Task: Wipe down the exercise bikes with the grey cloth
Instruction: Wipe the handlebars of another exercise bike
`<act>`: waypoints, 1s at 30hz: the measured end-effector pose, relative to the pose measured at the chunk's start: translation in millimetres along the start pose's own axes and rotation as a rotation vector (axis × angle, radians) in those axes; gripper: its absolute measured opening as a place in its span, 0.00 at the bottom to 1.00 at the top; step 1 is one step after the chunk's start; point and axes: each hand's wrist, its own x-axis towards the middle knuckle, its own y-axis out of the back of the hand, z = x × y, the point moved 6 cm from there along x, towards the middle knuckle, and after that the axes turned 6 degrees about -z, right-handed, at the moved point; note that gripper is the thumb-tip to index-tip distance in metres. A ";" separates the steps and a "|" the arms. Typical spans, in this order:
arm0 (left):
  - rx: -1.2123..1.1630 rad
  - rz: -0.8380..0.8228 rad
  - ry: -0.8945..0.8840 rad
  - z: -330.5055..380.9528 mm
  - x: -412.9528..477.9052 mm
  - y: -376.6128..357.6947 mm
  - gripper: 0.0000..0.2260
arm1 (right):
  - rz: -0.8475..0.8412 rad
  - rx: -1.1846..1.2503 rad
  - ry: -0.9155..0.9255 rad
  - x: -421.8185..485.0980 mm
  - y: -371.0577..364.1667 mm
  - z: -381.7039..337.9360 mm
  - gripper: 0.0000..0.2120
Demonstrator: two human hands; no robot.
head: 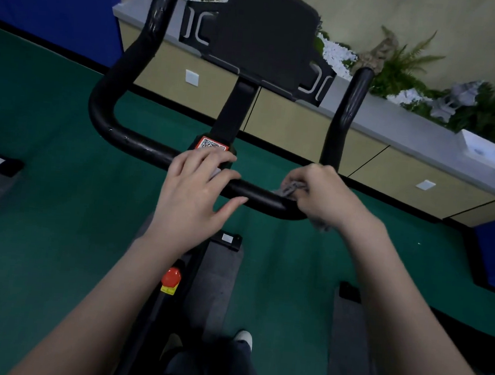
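Observation:
A black exercise bike fills the middle of the view, its U-shaped handlebar (pixel 130 144) curving up on both sides of a dark console (pixel 265 36). My right hand (pixel 326 195) grips the grey cloth (pixel 289 188) wrapped around the right bend of the handlebar. A bit of cloth hangs below the wrist. My left hand (pixel 193 191) rests on the bar's middle with straight fingers, over the stem beside a red QR-code label (pixel 212 144).
A red knob (pixel 171 277) sits on the bike frame below. Green floor (pixel 43 214) surrounds the bike. A low beige cabinet (pixel 305 126) with plants (pixel 406 69) on top runs behind. Grey mats and black bases of other machines lie left and right. My shoe (pixel 243 338) shows at the bottom.

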 end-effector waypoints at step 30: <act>0.045 -0.001 0.017 0.0 0.9 -3.9 0.14 | 1.154 0.606 0.042 -61.0 -62.6 12.6 0.18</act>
